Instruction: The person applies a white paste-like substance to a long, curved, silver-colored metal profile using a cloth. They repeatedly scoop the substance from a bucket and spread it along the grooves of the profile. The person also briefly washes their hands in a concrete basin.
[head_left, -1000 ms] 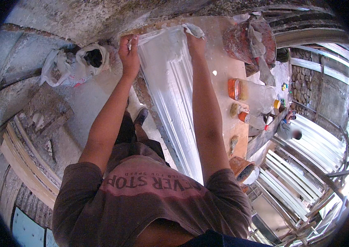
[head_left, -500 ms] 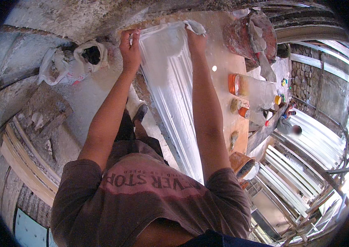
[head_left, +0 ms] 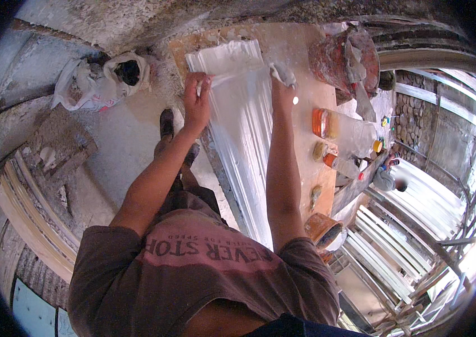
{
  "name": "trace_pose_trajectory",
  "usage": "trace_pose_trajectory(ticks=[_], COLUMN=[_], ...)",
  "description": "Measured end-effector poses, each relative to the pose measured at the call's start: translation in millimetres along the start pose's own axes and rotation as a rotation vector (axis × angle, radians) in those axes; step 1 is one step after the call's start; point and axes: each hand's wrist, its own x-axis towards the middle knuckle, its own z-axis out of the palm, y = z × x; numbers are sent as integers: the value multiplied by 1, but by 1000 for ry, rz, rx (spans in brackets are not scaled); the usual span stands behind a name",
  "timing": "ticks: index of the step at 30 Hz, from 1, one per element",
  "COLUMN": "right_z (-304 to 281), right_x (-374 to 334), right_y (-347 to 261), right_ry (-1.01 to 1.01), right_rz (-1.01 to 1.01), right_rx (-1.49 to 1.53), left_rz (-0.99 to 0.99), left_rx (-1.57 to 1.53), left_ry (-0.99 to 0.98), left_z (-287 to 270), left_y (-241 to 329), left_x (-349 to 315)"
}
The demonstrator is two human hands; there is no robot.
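A long ribbed, glossy whitish strip lies on the tan board, narrowing toward my body. Across its far part stretches a thin, see-through whitish sheet. My left hand is closed at the strip's left edge, thumb and fingers pinching the sheet's edge. On the opposite side my right hand is closed, with crumpled white material showing above its fingers. Most of the right fingers are hidden. The strip's far end lies uncovered beyond both hands.
Right of the strip, the board bears a stained red bucket, a large clear jug, a small bottle, a brush-like tool and an orange-brown pot. White sacks stand at left. A person is far right.
Both hands have come nearer to me and slightly to the right, still gripping the sheet. The strip's far end now shows beyond them.
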Motion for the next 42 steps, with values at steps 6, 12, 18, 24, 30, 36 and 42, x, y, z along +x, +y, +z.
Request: trace_pose_trajectory(ticks=[6,12,18,24,30,36,42], right_z=[33,-4,-9,24,-23,-89,-168], right_x=[35,-12,-9,25,-19,-85,-175], right_y=[-3,9,-1,-3,27,51,79], right_ry=[-1,35,-12,-8,-40,-44,-59], right_rz=[-84,-13,-53,-32,44,-17,33], right_rx=[57,-108,-92,98,35,62,74], left_rz=[-21,24,17,1,9,-3,-4], left_rx=[-65,9,-52,-21,-18,-29,-40], left_ry=[80,-14,-2,31,2,-47,-88], left_z=[4,-1,1,3,5,8,11], left_y=[-8,-5,-3,-13,-4,4,17], left_x=[53,-2,-7,38,-31,-134,-258])
